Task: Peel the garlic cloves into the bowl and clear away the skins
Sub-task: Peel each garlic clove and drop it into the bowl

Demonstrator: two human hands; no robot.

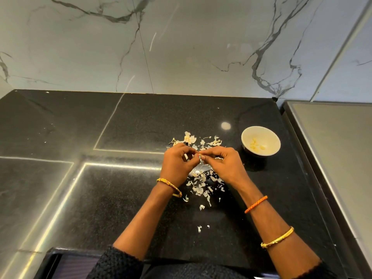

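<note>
My left hand (pixel 178 163) and my right hand (pixel 223 164) meet fingertip to fingertip over the black counter, both pinching a small garlic clove (pixel 199 156) that is mostly hidden between the fingers. Papery garlic skins (pixel 198 188) lie scattered on the counter beneath and in front of my hands. More skins and a garlic remnant (pixel 189 138) sit just beyond my hands. A white bowl (pixel 271 137) stands to the right of my right hand, and several peeled cloves (pixel 256 146) lie inside it.
The black stone counter (pixel 120 198) ends at a marble wall (pixel 181 47) behind. A grey metal surface (pixel 338 150) borders the counter on the right, close to the bowl. The counter's near edge (pixel 80 250) runs in front of my body.
</note>
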